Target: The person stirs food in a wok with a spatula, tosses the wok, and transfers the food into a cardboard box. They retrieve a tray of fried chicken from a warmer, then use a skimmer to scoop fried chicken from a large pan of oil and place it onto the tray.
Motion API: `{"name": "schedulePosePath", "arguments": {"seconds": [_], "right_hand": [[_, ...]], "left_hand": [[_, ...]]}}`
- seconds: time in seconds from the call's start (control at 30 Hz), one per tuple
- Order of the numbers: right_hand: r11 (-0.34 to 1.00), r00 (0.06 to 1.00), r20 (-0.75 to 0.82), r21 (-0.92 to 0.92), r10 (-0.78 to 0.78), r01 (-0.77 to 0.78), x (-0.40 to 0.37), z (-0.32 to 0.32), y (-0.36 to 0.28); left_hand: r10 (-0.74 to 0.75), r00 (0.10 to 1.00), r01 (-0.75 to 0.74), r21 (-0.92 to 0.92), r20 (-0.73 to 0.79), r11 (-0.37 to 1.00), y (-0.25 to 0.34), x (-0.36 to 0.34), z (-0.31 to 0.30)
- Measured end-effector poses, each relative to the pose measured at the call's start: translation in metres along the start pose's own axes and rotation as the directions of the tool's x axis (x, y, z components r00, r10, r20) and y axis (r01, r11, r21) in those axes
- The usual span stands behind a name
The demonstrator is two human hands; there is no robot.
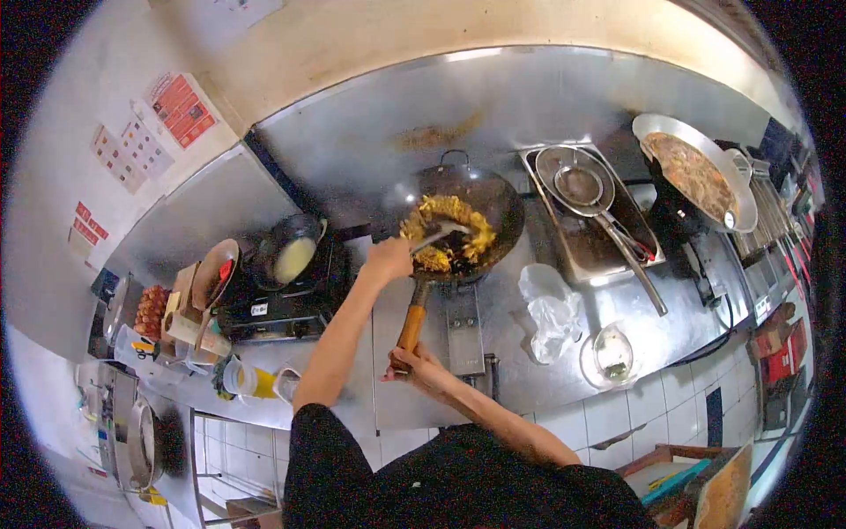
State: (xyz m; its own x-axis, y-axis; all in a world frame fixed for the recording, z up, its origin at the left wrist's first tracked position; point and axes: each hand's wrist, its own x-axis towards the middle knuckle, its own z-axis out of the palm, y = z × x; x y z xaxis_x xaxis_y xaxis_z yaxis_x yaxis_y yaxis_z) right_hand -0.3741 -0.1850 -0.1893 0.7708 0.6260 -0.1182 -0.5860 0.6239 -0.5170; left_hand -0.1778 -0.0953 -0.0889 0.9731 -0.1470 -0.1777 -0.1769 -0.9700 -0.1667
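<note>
A black wok (498, 198) sits on the burner of a steel counter, holding yellow fried food (451, 213). My left hand (388, 260) reaches over the wok's near rim and grips a metal spatula (438, 234), its blade resting in the food. My right hand (416, 363) is closed around the lower end of the wok's wooden handle (411, 319), which points toward me. Both forearms are bare and stretch forward from a black shirt.
Left of the wok, a small dark pan (295, 256) with pale yellow liquid stands on a portable stove (264, 313). To the right are a wire strainer (577, 183) over a steel tray (617, 251), a plastic bag (551, 313), a glass bowl (610, 354) and a wide pan of brown food (696, 172). Eggs (152, 309) sit far left.
</note>
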Motion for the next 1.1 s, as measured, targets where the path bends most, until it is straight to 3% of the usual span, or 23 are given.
{"name": "schedulePosePath", "arguments": {"seconds": [0.1,0.13,0.2,0.33,0.4,0.47,0.5,0.6,0.63,0.73,0.77,0.8,0.87,0.93,1.0,1.1], "right_hand": [[0.996,0.993,-0.121,-0.091,-0.008,-0.003,-0.005,-0.055,0.002],[0.993,0.983,-0.182,-0.119,-0.002,-0.02,-0.009,-0.059,0.0],[0.995,0.978,-0.207,-0.101,-0.008,-0.013,-0.016,-0.046,-0.003],[1.0,0.995,-0.101,-0.024,-0.012,0.01,-0.005,-0.007,0.0],[0.999,0.994,-0.106,-0.03,0.023,-0.026,-0.015,-0.018,-0.009],[0.998,0.989,-0.139,-0.042,-0.043,0.038,-0.017,-0.052,-0.007],[0.995,0.981,-0.172,-0.049,-0.093,0.086,-0.017,-0.062,-0.001],[0.997,0.979,-0.199,-0.065,-0.046,0.034,-0.006,-0.023,0.007],[0.999,0.991,-0.124,-0.017,-0.041,0.039,-0.009,0.0,0.0],[1.0,0.999,0.044,-0.016,-0.002,0.003,-0.013,-0.01,-0.014],[1.0,0.995,-0.1,0.013,-0.007,0.008,-0.024,-0.009,-0.019],[1.0,0.995,-0.102,0.011,-0.014,0.015,-0.025,-0.024,-0.016],[0.995,0.971,-0.236,-0.097,-0.046,0.024,-0.014,-0.061,0.0],[0.995,0.967,-0.255,-0.098,-0.027,0.002,-0.006,-0.05,0.008],[0.999,1.0,-0.015,0.021,-0.024,0.024,-0.007,-0.004,0.0],[1.0,1.0,-0.014,0.007,0.0,0.0,-0.016,-0.006,-0.02]], "left_hand": [[0.179,0.981,-0.185,-0.075,-0.073,0.98,-0.018,-0.047,-0.028],[0.167,0.986,-0.168,-0.077,-0.014,0.983,-0.031,-0.045,-0.032],[0.098,0.993,-0.098,0.0,-0.061,0.995,-0.03,-0.033,-0.027],[-0.022,0.999,0.017,-0.091,-0.045,0.996,0.008,-0.011,0.002],[0.083,0.995,-0.09,-0.149,-0.055,0.985,0.003,-0.033,-0.013],[0.162,0.986,-0.16,-0.042,0.033,0.986,-0.021,-0.046,-0.025],[0.107,0.99,-0.108,0.004,0.089,0.994,-0.025,-0.049,-0.037],[-0.029,0.995,0.021,-0.079,-0.099,0.997,-0.025,-0.008,-0.001],[-0.024,0.997,0.019,-0.068,-0.071,0.997,-0.015,0.0,0.016],[0.03,0.995,-0.036,-0.063,-0.093,0.997,-0.005,-0.01,0.022],[0.118,0.983,-0.14,-0.156,-0.139,0.978,-0.014,-0.031,0.01],[0.199,0.962,-0.242,-0.246,-0.186,0.939,-0.02,-0.045,-0.001],[0.174,0.976,-0.198,-0.191,-0.133,0.961,-0.027,-0.047,-0.019],[0.127,0.99,-0.136,-0.142,-0.067,0.98,-0.029,-0.034,-0.012],[0.033,0.999,-0.035,-0.068,-0.035,0.997,-0.013,-0.003,0.022],[0.116,0.991,-0.125,-0.154,-0.064,0.98,-0.009,-0.024,0.022]]}}
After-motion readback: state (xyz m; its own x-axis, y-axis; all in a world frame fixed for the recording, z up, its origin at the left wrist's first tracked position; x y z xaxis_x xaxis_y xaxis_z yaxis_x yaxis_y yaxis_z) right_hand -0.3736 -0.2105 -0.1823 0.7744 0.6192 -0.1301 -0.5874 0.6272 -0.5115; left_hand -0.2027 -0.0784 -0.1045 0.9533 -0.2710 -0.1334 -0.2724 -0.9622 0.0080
